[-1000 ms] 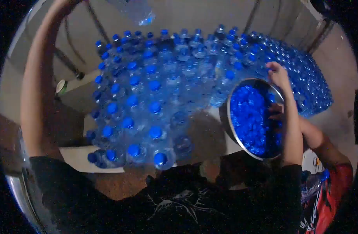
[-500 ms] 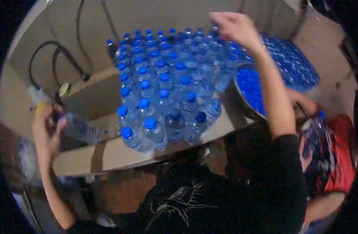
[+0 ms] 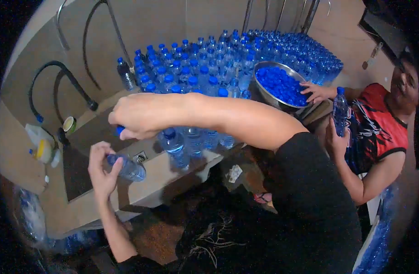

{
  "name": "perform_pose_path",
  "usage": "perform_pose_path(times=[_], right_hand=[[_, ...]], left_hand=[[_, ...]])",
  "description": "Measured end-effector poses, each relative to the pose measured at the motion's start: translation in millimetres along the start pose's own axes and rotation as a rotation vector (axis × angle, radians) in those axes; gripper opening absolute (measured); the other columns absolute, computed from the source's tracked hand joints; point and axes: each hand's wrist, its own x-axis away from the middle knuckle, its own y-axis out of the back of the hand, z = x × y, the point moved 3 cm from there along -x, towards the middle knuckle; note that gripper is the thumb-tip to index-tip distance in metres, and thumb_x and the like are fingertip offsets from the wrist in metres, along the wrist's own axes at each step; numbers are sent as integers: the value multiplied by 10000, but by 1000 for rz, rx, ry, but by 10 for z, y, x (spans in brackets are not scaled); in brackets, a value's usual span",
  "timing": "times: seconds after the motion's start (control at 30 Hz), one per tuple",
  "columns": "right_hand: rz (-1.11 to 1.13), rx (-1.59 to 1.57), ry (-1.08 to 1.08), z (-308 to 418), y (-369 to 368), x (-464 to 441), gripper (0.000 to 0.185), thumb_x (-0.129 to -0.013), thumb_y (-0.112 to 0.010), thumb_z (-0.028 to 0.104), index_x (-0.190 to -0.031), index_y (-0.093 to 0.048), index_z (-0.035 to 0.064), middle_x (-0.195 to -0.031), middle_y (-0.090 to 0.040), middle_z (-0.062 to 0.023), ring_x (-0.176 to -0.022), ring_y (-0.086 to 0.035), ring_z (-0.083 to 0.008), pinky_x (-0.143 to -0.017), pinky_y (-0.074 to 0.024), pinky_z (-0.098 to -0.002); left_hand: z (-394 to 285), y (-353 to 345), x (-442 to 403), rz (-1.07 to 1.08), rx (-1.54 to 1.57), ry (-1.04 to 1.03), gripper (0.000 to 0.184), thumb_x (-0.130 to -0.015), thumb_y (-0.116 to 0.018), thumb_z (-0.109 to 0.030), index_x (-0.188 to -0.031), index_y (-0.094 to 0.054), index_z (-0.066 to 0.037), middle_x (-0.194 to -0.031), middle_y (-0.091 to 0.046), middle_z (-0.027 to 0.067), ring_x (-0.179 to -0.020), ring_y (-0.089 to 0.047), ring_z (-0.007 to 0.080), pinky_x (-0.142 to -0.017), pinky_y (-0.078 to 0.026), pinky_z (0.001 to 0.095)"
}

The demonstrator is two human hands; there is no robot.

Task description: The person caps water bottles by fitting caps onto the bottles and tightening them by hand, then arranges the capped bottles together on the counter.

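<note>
My left hand (image 3: 103, 172) is wrapped round the upper part of a clear plastic bottle (image 3: 134, 170), held tilted over the front edge of the sink. The bottle's mouth is partly hidden by my fingers. Reaching across to the left, my right hand (image 3: 138, 114) is just above it, its fingers closed on a small blue bottle cap (image 3: 121, 131) that shows beside the thumb. Bottle and cap are apart. Right behind my forearm stand rows of blue-capped water bottles (image 3: 175, 148) on the counter.
A metal bowl (image 3: 282, 104) full of blue caps stands at the right, with many bottles behind it. A co-worker in a red top (image 3: 387, 118) touches the bowl and holds a bottle (image 3: 340, 112). At left are a sink (image 3: 81, 180) and a black faucet (image 3: 61, 64).
My right hand has swung from the far side of the bottles leftward, near the bottle in my left hand. My left hand has moved right and lower. The view has shifted, showing more of the co-worker.
</note>
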Motion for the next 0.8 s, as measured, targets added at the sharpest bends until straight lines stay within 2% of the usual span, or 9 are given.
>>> perform_pose_path(times=[0.07,0.13,0.23,0.27,0.37,0.4,0.5,0.63,0.8], right_hand=[[-48,-98,-66,-31,109,61,190,-815,-639,94,-917,-627,-65,-866,-653,-247,-886,-629,-437,-775,-499,-473],[-141,-99,-32,-136,90,87,209,-810,-647,101,-950,-627,-53,-852,-644,-248,-860,-627,-427,-767,-491,-465],[-132,-104,-9,-110,90,93,222,-808,-648,100,-986,-631,-31,-879,-652,-238,-851,-636,-406,-782,-496,-453],[-49,-111,-75,-105,52,36,249,-811,-657,105,-1022,-634,-24,-927,-662,-236,-883,-649,-391,-795,-507,-442],[-9,-78,-25,-154,-149,-130,292,-829,-680,133,-1070,-630,-23,-964,-669,-220,-917,-658,-380,-776,-523,-423],[-13,-76,33,-142,-177,-150,286,-822,-687,117,-1062,-628,-27,-968,-669,-213,-915,-658,-373,-779,-523,-418],[94,-169,118,62,-213,-217,298,-777,-701,36,-1058,-626,-25,-977,-656,-206,-919,-638,-389,-805,-517,-425],[209,-157,205,277,-409,-412,288,-774,-672,-4,-1056,-622,-37,-986,-651,-211,-927,-633,-399,-830,-514,-431],[324,-98,230,350,-522,-672,218,-784,-682,26,-989,-657,-43,-930,-657,-231,-899,-633,-404,-807,-510,-434]], left_hand=[[292,-238,119,-37,388,223,231,-800,-703,-73,-950,-533,-26,-1025,-615,74,-894,-549,152,-806,-454,297],[436,-413,219,-80,554,345,272,-820,-696,-54,-1017,-508,-43,-1029,-617,72,-894,-540,130,-811,-453,283],[501,-564,272,-198,602,274,374,-797,-721,-37,-1117,-527,-51,-930,-615,59,-862,-564,124,-787,-471,274],[318,-511,167,-191,553,252,401,-786,-753,-101,-1141,-578,-37,-1002,-615,53,-907,-585,145,-844,-480,304],[399,-509,126,-90,386,334,188,-752,-783,-133,-881,-694,-29,-865,-691,20,-804,-609,91,-753,-499,268],[379,-529,143,-61,480,360,186,-752,-774,-151,-870,-697,-31,-837,-690,12,-782,-610,84,-738,-506,269],[364,-563,218,-20,687,266,279,-722,-773,-202,-933,-693,-38,-840,-691,43,-763,-617,104,-733,-509,286],[410,-546,313,-112,502,330,399,-657,-777,-248,-979,-663,-40,-822,-677,97,-703,-619,161,-695,-499,321],[449,-497,356,-102,618,365,413,-664,-778,-270,-971,-654,-24,-824,-680,62,-717,-605,120,-683,-501,310]])
